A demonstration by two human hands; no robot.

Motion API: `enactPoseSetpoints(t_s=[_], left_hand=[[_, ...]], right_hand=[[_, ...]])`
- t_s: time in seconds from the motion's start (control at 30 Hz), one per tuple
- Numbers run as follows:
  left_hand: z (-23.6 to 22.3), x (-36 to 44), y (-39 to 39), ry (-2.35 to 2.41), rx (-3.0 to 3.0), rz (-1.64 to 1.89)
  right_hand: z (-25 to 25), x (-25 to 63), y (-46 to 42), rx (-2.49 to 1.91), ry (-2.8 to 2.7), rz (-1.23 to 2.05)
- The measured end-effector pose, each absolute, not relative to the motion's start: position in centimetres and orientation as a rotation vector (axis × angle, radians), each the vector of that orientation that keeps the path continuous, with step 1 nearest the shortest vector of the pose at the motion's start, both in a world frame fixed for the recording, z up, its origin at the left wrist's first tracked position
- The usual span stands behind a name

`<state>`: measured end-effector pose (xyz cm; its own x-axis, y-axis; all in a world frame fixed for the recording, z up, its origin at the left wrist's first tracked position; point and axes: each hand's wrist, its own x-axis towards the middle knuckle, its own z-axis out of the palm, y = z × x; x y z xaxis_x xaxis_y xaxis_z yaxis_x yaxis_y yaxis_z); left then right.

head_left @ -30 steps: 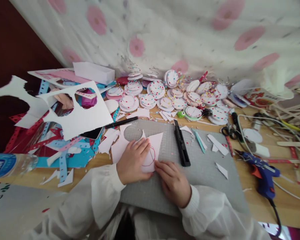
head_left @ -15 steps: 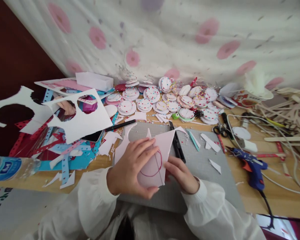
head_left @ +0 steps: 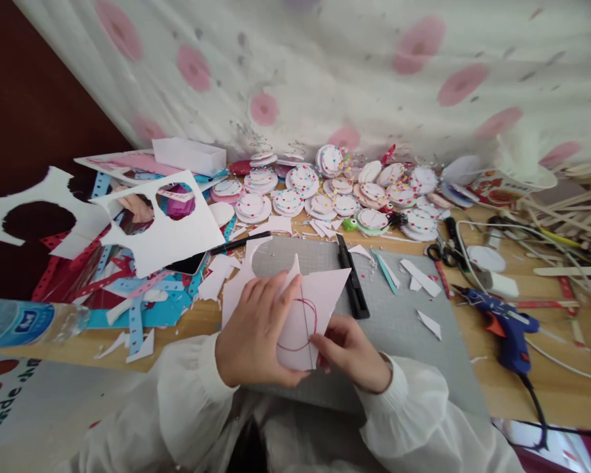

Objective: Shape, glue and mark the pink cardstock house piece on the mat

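Note:
A white sheet of stiff card or foam board point(head_left: 332, 286), with a red circle and a straight dark line drawn on it, is tilted up over the grey cutting mat point(head_left: 398, 322). My left hand point(head_left: 256, 332) grips it from the left, fingers across its face and thumb at the lower edge. At its lower right edge, my right hand point(head_left: 357, 355) pinches the sheet between thumb and curled fingers. Behind my left hand shows another white piece with a curved cutout point(head_left: 241, 279). A black utility knife point(head_left: 352, 282) lies on the mat just beyond the sheet.
Several decorated white discs point(head_left: 288, 202) are heaped along the back. To the right lie a blue glue gun point(head_left: 509, 322), scissors point(head_left: 438, 253) and wooden sticks point(head_left: 581, 210). Cut-out white sheets point(head_left: 170, 240), coloured strips and a plastic bottle point(head_left: 29, 322) occupy the left. White scraps point(head_left: 418, 276) dot the mat.
My right hand has shifted from behind the sheet's right edge to its lower right edge, with the thumb now on its face. The view has turned slightly.

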<state>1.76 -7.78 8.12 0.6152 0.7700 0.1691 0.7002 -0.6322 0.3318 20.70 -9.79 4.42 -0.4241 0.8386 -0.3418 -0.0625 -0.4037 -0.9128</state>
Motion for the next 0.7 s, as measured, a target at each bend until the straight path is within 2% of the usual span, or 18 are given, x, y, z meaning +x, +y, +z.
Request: enactPoseSetpoints(t_s=[0.53,0.7], left_hand=[[8.8,2.0,-7.6,1.183,2.669,0.36],[9.3,0.7,-7.2,1.139,2.581,0.251]], right_hand=[[3.4,20.1,-10.6,-1.068,-1.094,1.842],[4.3,21.8,-9.5,-1.029,-1.316,1.898]])
